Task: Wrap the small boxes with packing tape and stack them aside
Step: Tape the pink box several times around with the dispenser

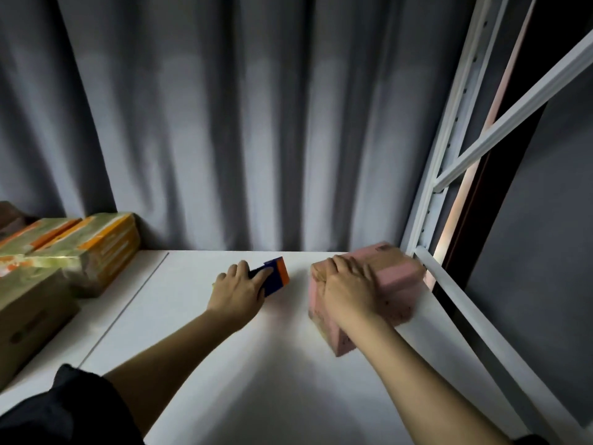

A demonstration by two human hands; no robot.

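- The right hand [348,284] is laid over the top of a pink box [394,281], fingers curled over its left edge, so the box is gripped from above. The box sits far right on the bench [224,364], close to the shelf frame.
- The left hand [239,287] is set on a blue and orange tape dispenser [272,276], fingers bent over its near end. Looks like a hold, though how tight it is can't be made out.
- The two hands are kept apart, with bare bench between dispenser and box.
- What could go wrong, as a guess: the box is blurred, so it's probably being shifted. If it gets pushed further right, it could be knocked against the white upright [426,200] or slid off the bench's right edge into the dark gap.
- If the box isn't pinned down firmly while tape is pulled, it could be dragged or spun, and the tape laid crooked.
- Already wrapped boxes [96,245], shiny with tape, are stacked at the far left, so that side is likely the stacking spot.
- The bench is plain white, with a thin seam running near to far on the left.
- A grey pleated curtain [240,123] is hung behind it, the room is dim, and a dark sleeve [73,409] is seen near left.
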